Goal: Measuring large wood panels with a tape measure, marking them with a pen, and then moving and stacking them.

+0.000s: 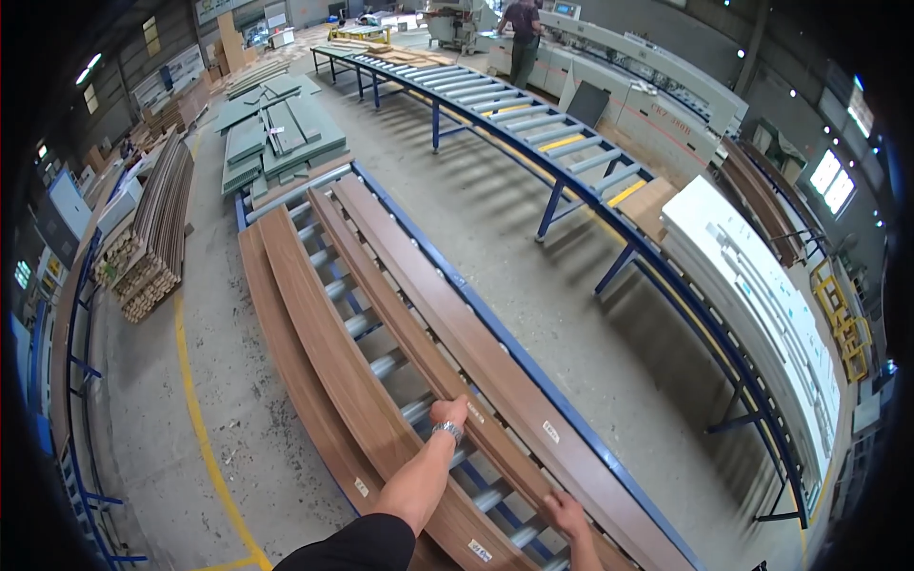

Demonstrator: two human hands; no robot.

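1. The roller conveyor (433,276), blue-framed with bare steel rollers, runs from the lower edge up toward a stack of grey-green boards (276,138) on the floor; a second, curved roller line (533,128) sweeps past on the right.
2. Several long walnut-brown panels lie lengthwise on the rollers. The two wide ones on the left (314,352) sit side by side; a wide one on the right (457,314) lies along the blue rail.
3. Between them is the narrow brown strip (381,285), the piece both hands are on. It lies slightly askew, its far end close to the right panel.
4. The left hand (449,412), with a metal watch at the wrist, rests on the strip's left edge with the fingers curled over it, seemingly gripping the edge, though the fingertips are hidden.
5. The right hand (566,514) lies nearer the body at the strip's near end, fingers together and flat on the surface; whether they hook the edge I cannot tell.
6. To handle it well, I judge both hands should move as one, keeping the strip parallel to the rollers' run so that it does not skew, scrape its neighbours or drop an end between rollers.
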